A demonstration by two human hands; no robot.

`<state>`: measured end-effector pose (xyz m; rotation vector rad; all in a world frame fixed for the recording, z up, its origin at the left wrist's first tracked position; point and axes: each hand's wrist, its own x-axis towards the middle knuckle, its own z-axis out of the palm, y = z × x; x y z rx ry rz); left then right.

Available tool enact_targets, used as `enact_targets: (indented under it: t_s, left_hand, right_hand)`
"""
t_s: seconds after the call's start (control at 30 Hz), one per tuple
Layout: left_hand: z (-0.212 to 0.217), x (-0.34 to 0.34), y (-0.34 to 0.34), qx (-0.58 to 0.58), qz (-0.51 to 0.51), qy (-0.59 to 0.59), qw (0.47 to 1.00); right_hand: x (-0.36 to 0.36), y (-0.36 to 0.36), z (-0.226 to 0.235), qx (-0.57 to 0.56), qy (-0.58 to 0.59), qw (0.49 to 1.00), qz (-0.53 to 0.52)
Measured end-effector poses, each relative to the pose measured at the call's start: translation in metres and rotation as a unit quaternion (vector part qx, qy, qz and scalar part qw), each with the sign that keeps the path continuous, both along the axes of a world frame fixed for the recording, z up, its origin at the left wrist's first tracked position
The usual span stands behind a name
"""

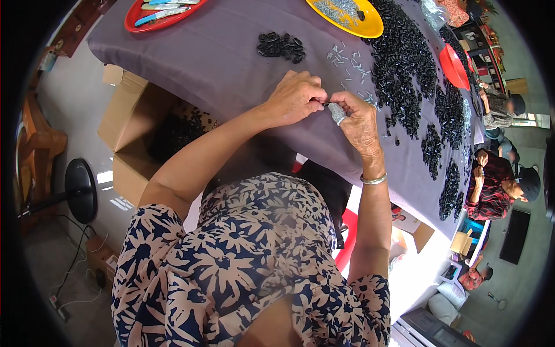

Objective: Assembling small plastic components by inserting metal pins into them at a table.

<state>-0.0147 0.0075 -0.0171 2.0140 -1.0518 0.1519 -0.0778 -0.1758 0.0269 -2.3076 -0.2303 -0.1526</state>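
Note:
Over the table's near edge, my left hand (296,98) and my right hand (359,124) meet fingertip to fingertip. Both are closed in a pinch on a small black piece (326,103), mostly hidden by the fingers. Pale wrapping covers my right thumb, and a bangle circles that wrist. Beyond my left hand lies a small heap of black plastic pieces (280,47). Several clear slivers (350,63) are scattered past my right hand, beside a large spread of similar black pieces (402,63).
A red plate (130,23) of knives and a yellow plate (374,29) of clear slivers stand on the cloth-covered table (191,63). A red bowl (454,66) is farther right. An open cardboard box (124,110) sits below left. Other people work at the far right.

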Motion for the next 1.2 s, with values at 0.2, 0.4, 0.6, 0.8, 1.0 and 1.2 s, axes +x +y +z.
enact_targets:
  t_s: [0.2, 0.4, 0.6, 0.8, 1.0, 1.2]
  left_hand:
    - [-0.004, 0.000, 0.000, -0.020, 0.014, -0.024, 0.999]
    - [-0.006, 0.001, -0.004, -0.033, 0.034, -0.024, 0.999]
    - [-0.006, 0.000, -0.005, -0.042, 0.040, -0.018, 0.998]
    - [-0.005, -0.003, -0.006, -0.034, 0.037, -0.024, 0.998]
    - [-0.004, -0.003, -0.004, -0.026, 0.028, -0.008, 0.999]
    - [0.000, -0.003, 0.001, -0.009, 0.009, 0.006, 1.000]
  right_hand:
    - [0.012, 0.006, 0.022, -0.091, -0.075, 0.990, 0.080]
    - [0.031, 0.011, 0.043, -0.105, 0.050, 0.986, 0.123]
    - [0.038, 0.012, 0.043, -0.032, 0.209, 0.977, 0.040]
    - [0.038, 0.010, 0.045, -0.006, 0.223, 0.974, 0.031]
    - [0.043, 0.004, 0.041, 0.022, 0.296, 0.955, 0.026]
    - [0.059, -0.010, 0.035, 0.076, 0.407, 0.908, 0.065]
